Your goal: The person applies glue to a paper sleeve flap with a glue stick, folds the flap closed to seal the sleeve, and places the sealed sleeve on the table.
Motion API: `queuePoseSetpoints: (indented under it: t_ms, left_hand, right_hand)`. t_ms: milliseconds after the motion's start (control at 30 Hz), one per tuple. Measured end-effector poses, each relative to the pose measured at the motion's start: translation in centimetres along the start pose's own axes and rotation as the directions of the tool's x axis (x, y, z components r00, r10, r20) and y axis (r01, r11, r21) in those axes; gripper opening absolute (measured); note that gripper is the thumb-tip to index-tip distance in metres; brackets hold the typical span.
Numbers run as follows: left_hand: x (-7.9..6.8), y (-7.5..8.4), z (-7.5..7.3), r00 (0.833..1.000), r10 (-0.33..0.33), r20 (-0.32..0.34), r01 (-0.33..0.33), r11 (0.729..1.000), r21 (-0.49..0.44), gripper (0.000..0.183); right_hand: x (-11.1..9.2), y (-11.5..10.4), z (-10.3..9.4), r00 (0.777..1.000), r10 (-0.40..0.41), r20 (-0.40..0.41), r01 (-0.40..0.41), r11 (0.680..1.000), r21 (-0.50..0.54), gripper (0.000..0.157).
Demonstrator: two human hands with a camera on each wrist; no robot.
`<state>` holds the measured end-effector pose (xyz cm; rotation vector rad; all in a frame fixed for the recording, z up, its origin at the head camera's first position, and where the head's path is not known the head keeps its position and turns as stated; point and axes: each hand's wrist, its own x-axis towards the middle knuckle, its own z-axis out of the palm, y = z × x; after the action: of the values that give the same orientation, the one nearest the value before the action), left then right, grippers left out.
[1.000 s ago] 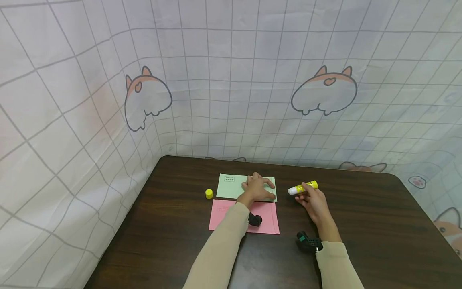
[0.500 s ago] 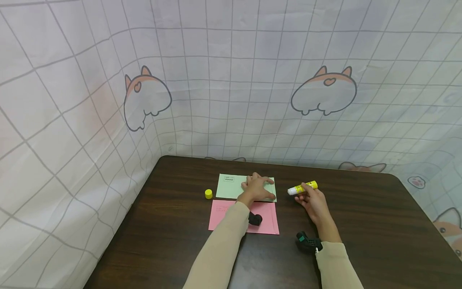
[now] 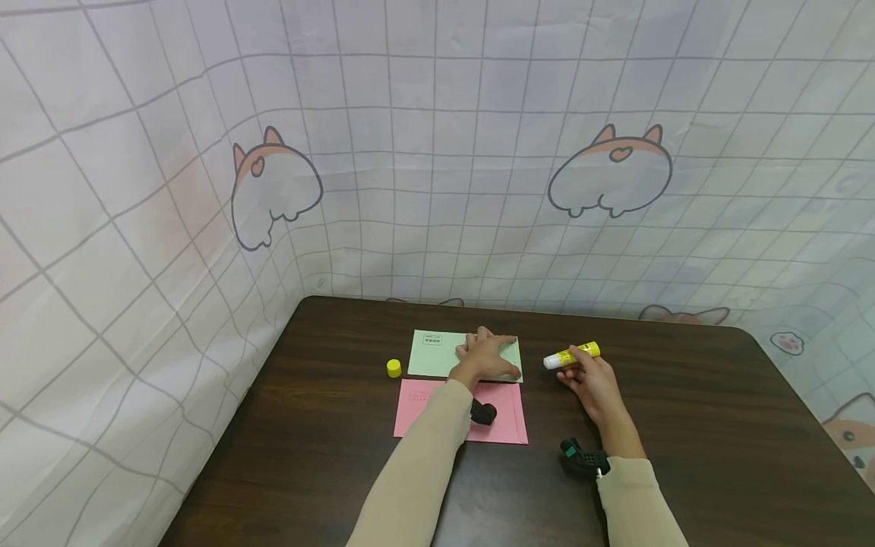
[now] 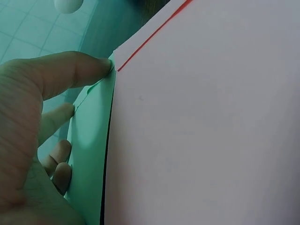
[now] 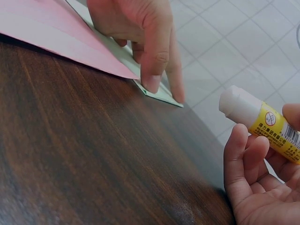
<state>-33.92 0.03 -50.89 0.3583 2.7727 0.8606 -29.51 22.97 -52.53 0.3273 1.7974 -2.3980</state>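
A light green envelope (image 3: 429, 359) lies flat on the table, with small print at its upper left. My left hand (image 3: 482, 358) rests on its right part, fingers spread; in the left wrist view the thumb (image 4: 77, 70) and fingertips press along the green paper. Just nearer to me is a pink envelope (image 3: 509, 414), partly hidden under the left forearm. My right hand (image 3: 596, 387) holds a yellow glue stick (image 3: 571, 355) right of the envelopes, its white uncapped end pointing left. In the right wrist view, the glue stick (image 5: 262, 124) is apart from the paper.
A yellow cap (image 3: 393, 368) stands on the dark wood table (image 3: 307, 448), left of the green envelope. A white gridded cloth (image 3: 437, 175) with cartoon animals hangs behind the table and along its left side. Each wrist wears a black camera.
The left index finger has straightened and shifted slightly away from me on the green envelope. The right hand and glue stick hold almost the same place; the head view has drifted slightly.
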Motion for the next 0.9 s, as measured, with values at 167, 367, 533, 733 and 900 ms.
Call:
queuePoseSetpoints:
  t_ms: [167, 367, 533, 733, 900]
  left_hand:
    - [-0.02, 0.00, 0.04, 1.000, -0.005, -0.007, 0.005, 1.000, 0.004, 0.075]
    - [0.63, -0.30, 0.55, 1.000, -0.030, 0.001, 0.030, 1.000, -0.006, 0.070]
    - [0.42, -0.44, 0.50, 1.000, -0.009, -0.018, 0.008, 0.999, -0.043, 0.056]
    - [0.15, -0.57, 0.42, 0.999, 0.015, -0.031, -0.016, 0.999, -0.045, 0.041]
    - [-0.13, -0.39, 0.21, 0.999, 0.023, -0.038, -0.025, 0.999, -0.045, 0.031]
  right_hand:
    - [-0.02, -0.02, 0.02, 1.000, 0.004, 0.003, -0.004, 1.000, 0.004, 0.030]
    - [-0.03, -0.02, -0.04, 1.000, -0.004, 0.007, 0.004, 1.000, 0.002, 0.028]
    - [-0.10, -0.07, -0.07, 1.000, -0.008, 0.005, 0.008, 1.000, 0.007, 0.026]
    - [-0.16, -0.16, -0.06, 1.000, -0.008, 0.010, 0.007, 1.000, 0.012, 0.029]
    - [-0.15, -0.16, -0.03, 1.000, -0.004, 0.011, 0.004, 1.000, 0.015, 0.029]
